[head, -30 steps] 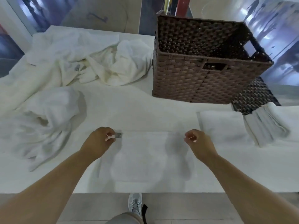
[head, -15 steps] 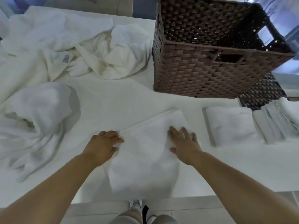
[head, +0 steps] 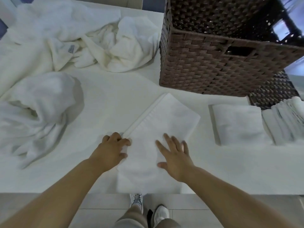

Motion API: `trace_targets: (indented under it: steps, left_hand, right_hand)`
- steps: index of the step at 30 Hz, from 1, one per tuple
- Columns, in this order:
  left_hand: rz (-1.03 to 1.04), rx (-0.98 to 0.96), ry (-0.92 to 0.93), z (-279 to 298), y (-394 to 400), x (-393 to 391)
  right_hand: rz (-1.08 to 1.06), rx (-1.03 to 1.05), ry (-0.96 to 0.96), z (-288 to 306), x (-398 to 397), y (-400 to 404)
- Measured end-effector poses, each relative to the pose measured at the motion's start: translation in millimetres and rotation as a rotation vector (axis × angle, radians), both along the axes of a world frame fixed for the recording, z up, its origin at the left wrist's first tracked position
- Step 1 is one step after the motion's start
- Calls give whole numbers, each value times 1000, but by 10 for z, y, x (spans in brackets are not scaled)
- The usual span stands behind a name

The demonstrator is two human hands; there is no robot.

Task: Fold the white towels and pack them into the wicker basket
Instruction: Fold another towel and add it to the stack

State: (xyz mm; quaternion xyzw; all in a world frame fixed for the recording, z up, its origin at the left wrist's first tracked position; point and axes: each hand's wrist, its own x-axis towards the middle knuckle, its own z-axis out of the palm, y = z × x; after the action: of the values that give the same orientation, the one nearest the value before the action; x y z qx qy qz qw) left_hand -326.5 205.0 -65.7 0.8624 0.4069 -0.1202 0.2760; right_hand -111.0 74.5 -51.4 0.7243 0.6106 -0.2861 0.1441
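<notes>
Writing: we find a small grey tag (head: 71,48) sewn to the crumpled towels in the upper left of the frame; its print is too small for us to read.
Surface: we record a white counter (head: 230,165) filling most of the frame, with its near edge along the bottom.
Room: we see pale floor tiles (head: 98,211) below the counter edge, and the person's grey trousers and two light trainers at bottom centre.
Folded towel (head: 164,122): we list it at frame centre, lying flat and skewed, its ribbed border running up and to the right.
Left hand (head: 110,150): we note its fingers (head: 122,142) curled over the towel's left edge, gripping it.
Right hand (head: 176,160): we note it lying flat on the towel with its fingers spread and straight, pressing the cloth down.
Wicker basket (head: 213,60): we place it at upper right, dark brown, standing on the counter just beyond the towel's far corner.
Finished stock: we count one folded towel piece (head: 238,125) at the right and a stack of folded towels (head: 286,122) beside it at the frame edge.
Unfolded stock: we log a crumpled heap (head: 92,38) at upper left and a bundled towel (head: 37,109) at the left.
</notes>
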Motion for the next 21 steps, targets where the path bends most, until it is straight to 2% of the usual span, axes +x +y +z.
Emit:
trace_targets:
  steps: [5, 7, 9, 11, 13, 16, 21]
  left_hand:
    - [-32, -77, -49, -12, -443, 105]
    - [-28, -39, -74, -3, -667, 202]
    - [-44, 70, -174, -18, -872, 264]
    - [-136, 219, -229, -94, -1022, 287]
    - [-203, 318, -235, -174, -1123, 289]
    - [-247, 316, -241, -266, -1236, 255]
    - [-249, 273, -169, -348, -1401, 181]
  right_hand:
    - [-75, -22, -127, -7, 375, -293]
    - [-114, 3, -172, 1, 503, -397]
    - [-172, 21, -184, 14, 587, -493]
    - [-168, 63, -161, 40, 598, -581]
    - [-68, 113, -60, 41, 568, -697]
    - [115, 108, 21, -20, 549, -936]
    - [60, 87, 15, -119, 586, -1089]
